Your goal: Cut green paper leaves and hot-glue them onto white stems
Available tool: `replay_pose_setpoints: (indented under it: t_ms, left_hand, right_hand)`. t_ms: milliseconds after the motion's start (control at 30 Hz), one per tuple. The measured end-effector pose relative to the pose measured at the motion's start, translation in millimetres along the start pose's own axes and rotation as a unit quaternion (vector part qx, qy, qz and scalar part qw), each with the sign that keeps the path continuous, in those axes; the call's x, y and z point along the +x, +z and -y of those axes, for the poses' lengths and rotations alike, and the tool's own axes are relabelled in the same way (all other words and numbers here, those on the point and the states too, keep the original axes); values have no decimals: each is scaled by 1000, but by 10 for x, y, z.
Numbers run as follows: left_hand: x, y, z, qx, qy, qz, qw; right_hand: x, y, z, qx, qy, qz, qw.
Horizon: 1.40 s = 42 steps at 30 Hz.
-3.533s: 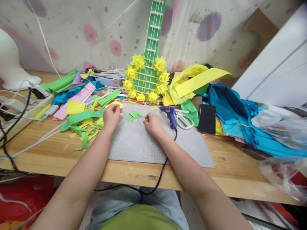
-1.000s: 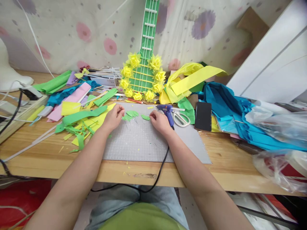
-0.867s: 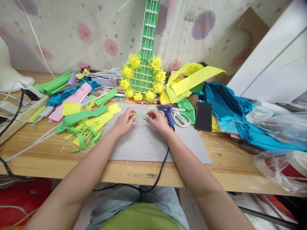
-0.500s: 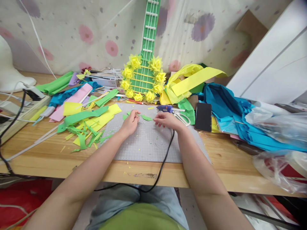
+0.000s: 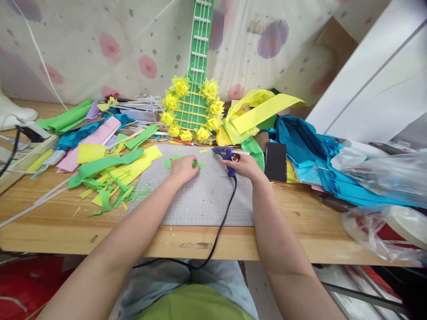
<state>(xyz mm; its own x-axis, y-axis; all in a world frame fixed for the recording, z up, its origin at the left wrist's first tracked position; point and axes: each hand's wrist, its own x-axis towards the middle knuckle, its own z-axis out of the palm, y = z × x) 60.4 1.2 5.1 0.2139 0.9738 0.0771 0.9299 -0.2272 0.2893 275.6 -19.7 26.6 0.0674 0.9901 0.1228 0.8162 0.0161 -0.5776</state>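
The two hands are apart, both working above the grey mat [image 5: 196, 206] on the wooden desk [image 5: 66, 233]. The left hand [image 5: 184, 169] is low over the mat, its fingers curled down among the green leaves [image 5: 176, 158]. One leaf [image 5: 202, 165] pokes out beyond its fingertips; from here I cannot tell whether it is pinched or just lying there. The right hand [image 5: 245, 164] is at the glue gun [image 5: 223, 153], fingers across its blue handle, though how firmly they close on it I cannot make out. The gun is at the far right of the mat, nozzle pointing left, with a white stick [image 5: 240, 152] jutting from its back. Its black cord [image 5: 225, 213] runs down across the mat and over the front edge of the desk.

Left of the mat lies a heap of green scraps [image 5: 106, 200], with a green strip [image 5: 111, 162] and yellow paper [image 5: 147, 159] just behind. Beyond the mat stands a green guitar [image 5: 192, 104], slightly tilted, its body ringed with yellow flowers [image 5: 210, 90]. To the right, a phone [image 5: 275, 162] lies beside crumpled blue paper [image 5: 296, 133].
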Motion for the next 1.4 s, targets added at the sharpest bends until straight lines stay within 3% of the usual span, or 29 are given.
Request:
replay_pose_setpoints:
  t_ms: [233,433,533,633,700,800,900,967,1033,1133,1400]
  left_hand:
    - [-56,71,32,9,-24,-5,1000]
    - [-44,103,16,3,-19,-24,1000]
    - [-27,125,30,-48,-31,-54,997]
    - [-20,123,65,-179,-71,-98,976]
    - [-24,89,86,-332,-108,-110,931]
    - [-41,-15,109,-579,-167,-76,794]
    - [-52,-129,137,-716,-174,-23,676]
    - [-52,-175,159,-757,-168,-2,632]
    - [-50,-191,173,-774,-173,12,609]
    - [-49,-179,181,-763,-179,-2,621]
    - [-36,-63,242,-654,-188,-80,729]
  right_hand:
    - [52,369,47,-18,79,-64,995]
    - [60,470,16,4,88,-97,991]
    - [55,464,14,28,91,-118,989]
    - [51,457,41,101,96,-131,981]
    - [44,468,86,204,91,-106,969]
    - [8,504,197,367,61,-40,927]
    - [-48,538,321,438,38,-14,898]
    - [-82,547,381,448,35,-10,893]
    - [-104,545,413,449,32,-7,893]
    - [-119,521,421,447,23,-1,894]
    - [-136,407,376,293,34,14,955]
